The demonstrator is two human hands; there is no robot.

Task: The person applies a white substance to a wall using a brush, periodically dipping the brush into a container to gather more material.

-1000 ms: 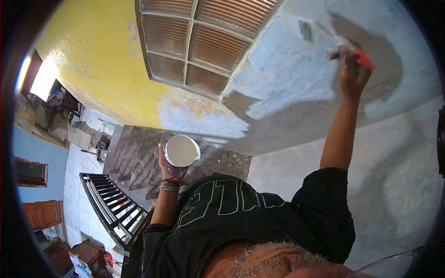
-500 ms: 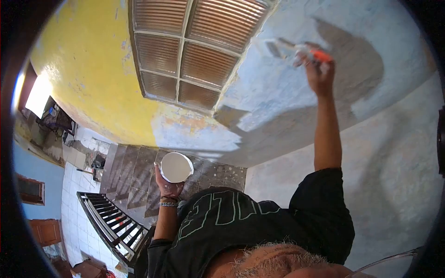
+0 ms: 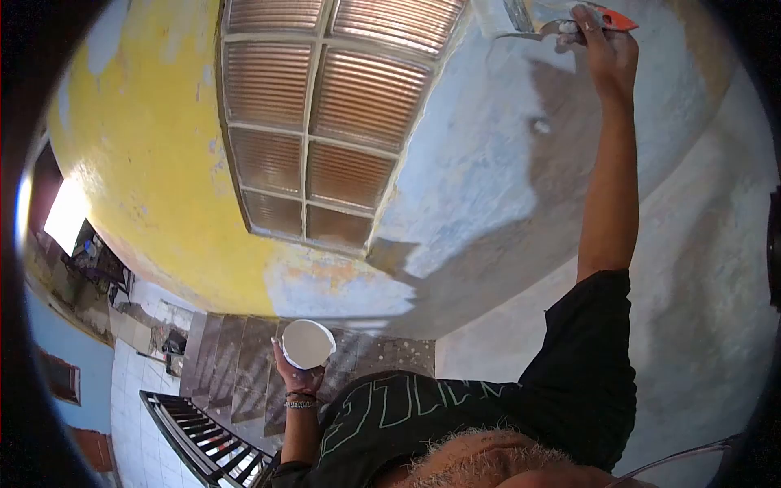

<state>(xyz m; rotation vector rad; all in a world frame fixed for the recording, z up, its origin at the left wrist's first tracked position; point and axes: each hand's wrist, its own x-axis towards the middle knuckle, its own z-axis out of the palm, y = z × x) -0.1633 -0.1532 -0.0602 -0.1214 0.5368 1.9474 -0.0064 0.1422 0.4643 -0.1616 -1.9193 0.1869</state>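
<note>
Right hand (image 3: 610, 61) clamped on orange-handled tool (image 3: 620, 20), even pressure best on wall (image 3: 476, 130); left hand (image 3: 299, 377) grips bucket (image 3: 333, 345), ideally level.

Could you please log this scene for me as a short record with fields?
Left hand: holds a round white tub
Tub contents: pale, smooth-looking material
Right hand: raised, gripping an orange-handled tool
Tool contact with wall: cannot tell
Window: ribbed panes in a pale grid
Wall left of window: yellow, with worn patches
Wall right of window: patchy pale blue, partly shadowed
Lower left: dark barred railing
</note>
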